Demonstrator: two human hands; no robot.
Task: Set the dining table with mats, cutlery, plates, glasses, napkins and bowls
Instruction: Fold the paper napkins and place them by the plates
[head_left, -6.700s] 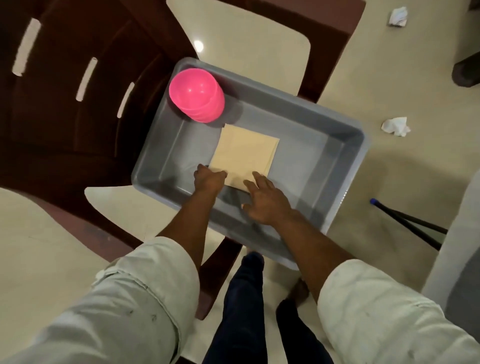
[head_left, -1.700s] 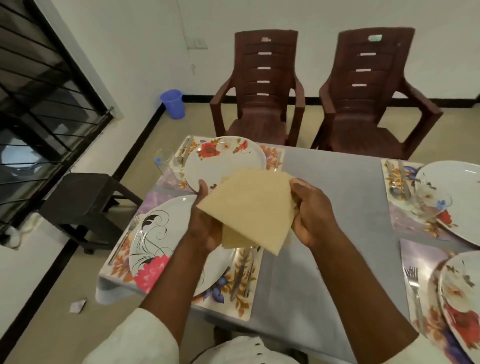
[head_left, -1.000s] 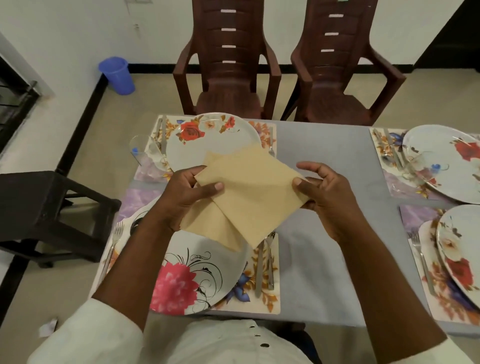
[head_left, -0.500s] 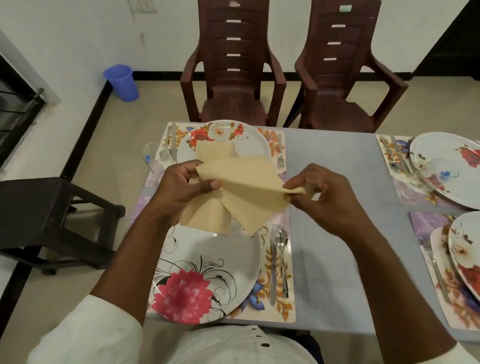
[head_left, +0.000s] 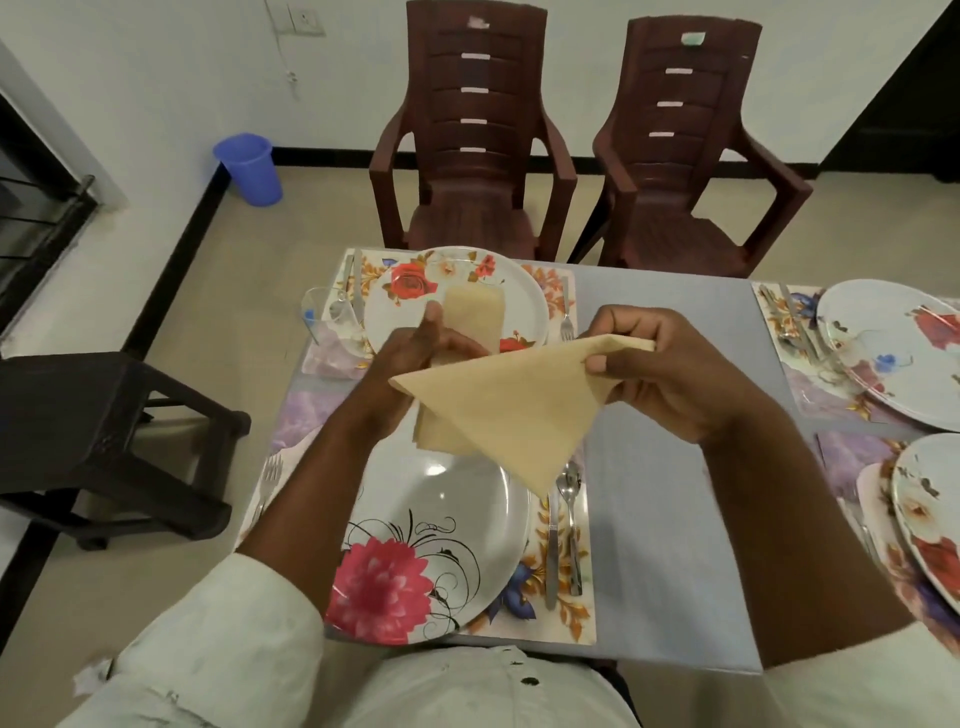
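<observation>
One napkin (head_left: 511, 405) was pinched at a corner by the right hand (head_left: 660, 374), above the near plate (head_left: 441, 519); the rest (head_left: 475, 312) were gripped by the left hand (head_left: 421, 348). Judged light, limp; best taken by corners.

The right hand (head_left: 670, 374) has drawn one beige napkin (head_left: 511, 410) clear of the stack, so it now hangs by a corner. The left hand (head_left: 421, 348) has carried the remaining napkins (head_left: 475, 312) farther out, above the far floral plate (head_left: 457, 301).
</observation>
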